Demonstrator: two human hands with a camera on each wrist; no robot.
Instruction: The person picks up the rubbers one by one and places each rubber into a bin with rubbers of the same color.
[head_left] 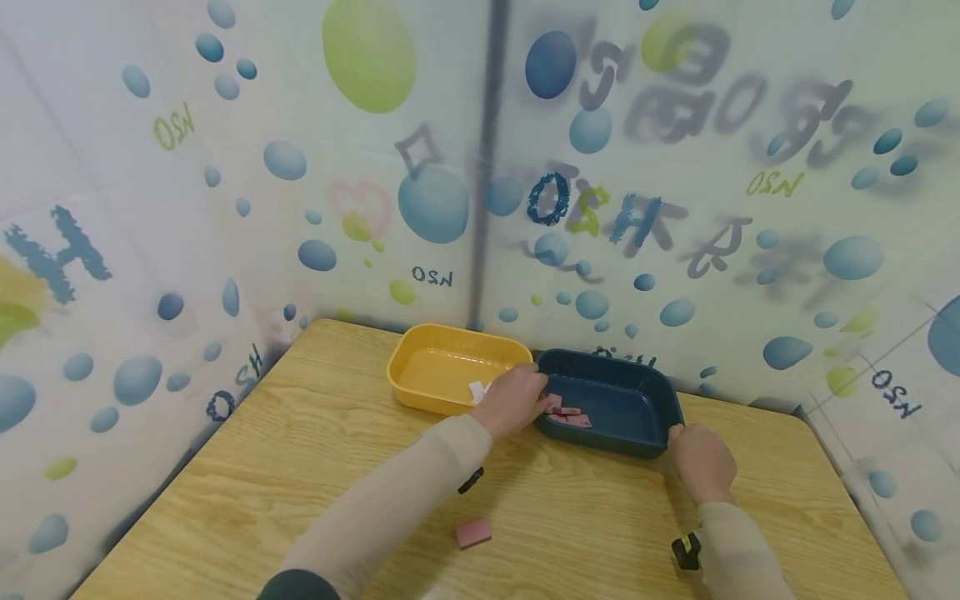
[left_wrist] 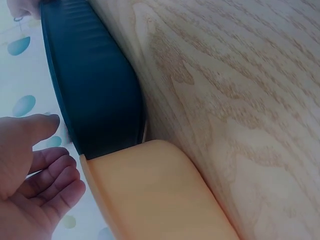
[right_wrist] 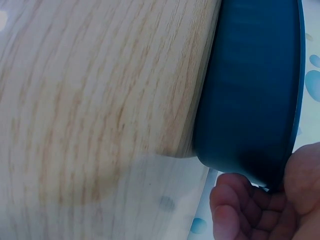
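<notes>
A dark blue plastic tray (head_left: pixel 611 396) stands on the table with several pink blocks (head_left: pixel 570 417) at its left end. My right hand (head_left: pixel 703 462) grips the tray's right front corner, its thumb at the rim and its fingers curled against the outside in the right wrist view. Over the place where the blue tray meets a yellow tray (head_left: pixel 427 400) is my left hand (head_left: pixel 513 400). In the left wrist view its thumb and fingers stand apart beside the rims, with nothing pinched between them. White pieces (head_left: pixel 477 392) lie in the yellow tray, partly hidden by this hand.
One pink block (head_left: pixel 474 533) lies on the wooden table (head_left: pixel 585 517) in front of the trays. Behind the trays hangs a white curtain (head_left: pixel 435 275) printed with blue and green drops. Both forearms reach across the table's front.
</notes>
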